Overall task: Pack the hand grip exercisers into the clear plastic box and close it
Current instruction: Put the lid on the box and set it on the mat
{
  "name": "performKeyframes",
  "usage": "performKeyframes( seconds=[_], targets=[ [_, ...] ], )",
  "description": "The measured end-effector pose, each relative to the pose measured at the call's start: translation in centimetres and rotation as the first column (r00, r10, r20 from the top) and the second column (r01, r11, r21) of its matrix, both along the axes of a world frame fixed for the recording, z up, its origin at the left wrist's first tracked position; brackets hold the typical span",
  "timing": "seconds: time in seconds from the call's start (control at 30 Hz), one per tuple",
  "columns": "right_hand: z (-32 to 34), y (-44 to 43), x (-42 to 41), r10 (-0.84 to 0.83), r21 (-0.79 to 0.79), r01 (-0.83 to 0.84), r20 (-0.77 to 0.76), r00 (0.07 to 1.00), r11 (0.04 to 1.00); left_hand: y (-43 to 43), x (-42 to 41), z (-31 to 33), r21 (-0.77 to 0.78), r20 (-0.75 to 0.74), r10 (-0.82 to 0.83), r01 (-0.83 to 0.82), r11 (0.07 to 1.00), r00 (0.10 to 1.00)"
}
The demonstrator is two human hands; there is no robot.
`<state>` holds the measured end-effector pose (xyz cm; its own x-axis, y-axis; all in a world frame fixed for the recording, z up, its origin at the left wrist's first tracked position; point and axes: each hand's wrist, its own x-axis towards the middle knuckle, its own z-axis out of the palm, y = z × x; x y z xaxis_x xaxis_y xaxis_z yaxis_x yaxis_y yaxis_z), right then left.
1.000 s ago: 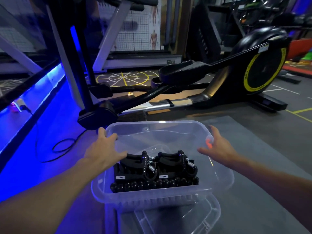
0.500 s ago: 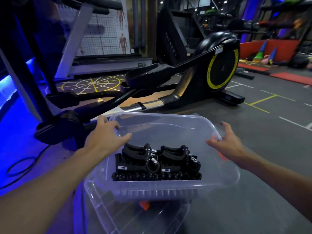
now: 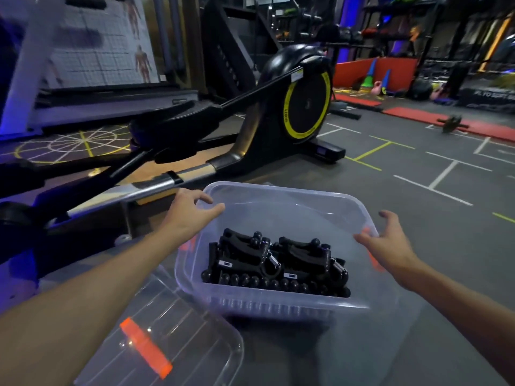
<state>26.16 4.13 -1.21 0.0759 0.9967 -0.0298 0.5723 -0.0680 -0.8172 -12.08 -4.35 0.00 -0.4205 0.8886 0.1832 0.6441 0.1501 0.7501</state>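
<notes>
Lid (image 3: 195, 344) lies beside the clear plastic box (image 3: 278, 213), elliptical trainer (image 3: 306, 107) behind; left hand (image 3: 189, 215) grips its rim, right hand (image 3: 387, 243) touches, open-fingered.

Black hand grip exercisers (image 3: 274, 264) fill the open clear plastic box (image 3: 278, 201), lid (image 3: 172, 338) beside.
</notes>
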Motion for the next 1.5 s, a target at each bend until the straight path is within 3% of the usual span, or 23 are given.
performKeyframes(
  seconds=[0.17, 0.5, 0.8, 0.93, 1.1, 1.27, 1.4, 1.5],
  targets=[
    [-0.3, 1.2, 0.2, -0.007, -0.02, 0.006, -0.013, 1.0, 1.0, 3.4, 0.9, -2.1, -0.035, -0.06, 0.027, -0.029, 0.999, 0.998],
    [-1.4, 2.3, -1.8, 0.063, -0.073, -0.063, -0.008, 0.998, 0.995, 5.1, -0.6, -4.4, -0.001, -0.015, 0.036, -0.036, 0.999, 0.999],
    [-0.9, 1.9, -2.6, 0.212, -0.126, -0.197, 0.119, 0.97, 0.972, 3.4, -1.3, -5.0, -0.109, -0.063, -0.045, 0.038, 0.993, 0.997],
    [0.3, 0.1, -5.0, 0.223, -0.014, -0.226, 0.223, 0.949, 0.974, 0.0, -2.8, -3.8, -0.178, -0.09, -0.064, 0.047, 0.983, 0.994],
    [2.1, -5.4, -11.3, 0.45, 0.104, -0.463, 0.127, 0.884, 0.88, -6.2, -5.6, -2.8, -0.179, -0.144, -0.021, -0.006, 0.984, 0.989],
    [1.5, -12.7, -17.4, 0.699, 0.177, -0.719, 0.17, 0.695, 0.672, -13.1, -8.2, -3.4, -0.249, -0.206, 0.007, -0.059, 0.967, 0.979],
    [-1.8, -17.4, -20.5, 0.781, 0.101, -0.785, 0.087, 0.619, 0.611, -17.7, -9.3, -5.5, -0.333, -0.176, 0.092, -0.147, 0.931, 0.98],
    [-5.7, -18.9, -21.6, 0.771, -0.033, -0.771, 0.07, 0.633, 0.636, -19.5, -9.6, -8.4, -0.396, -0.143, 0.079, -0.13, 0.909, 0.987]
  ],
)
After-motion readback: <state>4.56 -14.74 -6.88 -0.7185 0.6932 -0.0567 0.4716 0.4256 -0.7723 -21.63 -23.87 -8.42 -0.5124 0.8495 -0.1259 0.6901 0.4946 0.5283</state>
